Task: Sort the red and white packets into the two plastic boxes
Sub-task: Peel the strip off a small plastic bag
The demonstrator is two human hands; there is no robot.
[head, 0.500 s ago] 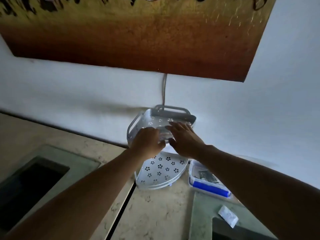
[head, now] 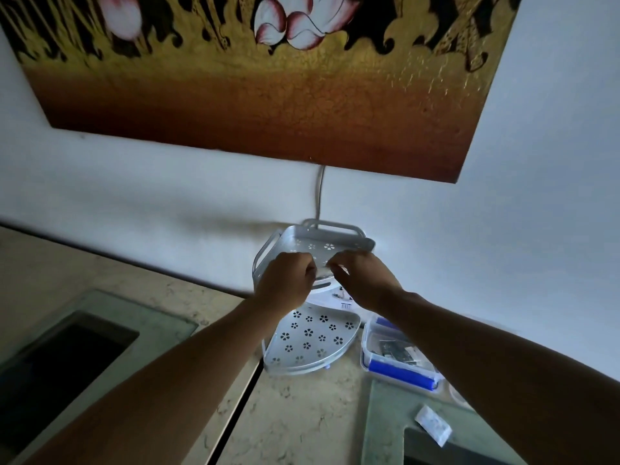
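Note:
Both my hands reach up to the top tier of a white corner rack (head: 335, 233) with flower-shaped holes. My left hand (head: 285, 280) is curled into a loose fist at the tier's front edge. My right hand (head: 364, 280) has its fingers bent, their tips close to the left hand. A blurred pale thing (head: 322, 271) lies between the fingertips; I cannot tell what it is or whether it is gripped. A clear plastic box with a blue latch (head: 399, 367) stands on the counter to the right of the rack, dark items inside. A white packet (head: 432, 425) lies on the counter nearer me.
The rack's lower tier (head: 312, 340) sits on the beige stone counter (head: 295, 414) against the white wall. A dark recess (head: 57, 357) opens in the counter at the left, another at the bottom right (head: 436, 459). A large painting (head: 268, 78) hangs above.
My right hand's fingers, stretched flat over the top tier before, are now curled in toward the left hand. The view has tilted up, showing more of the painting.

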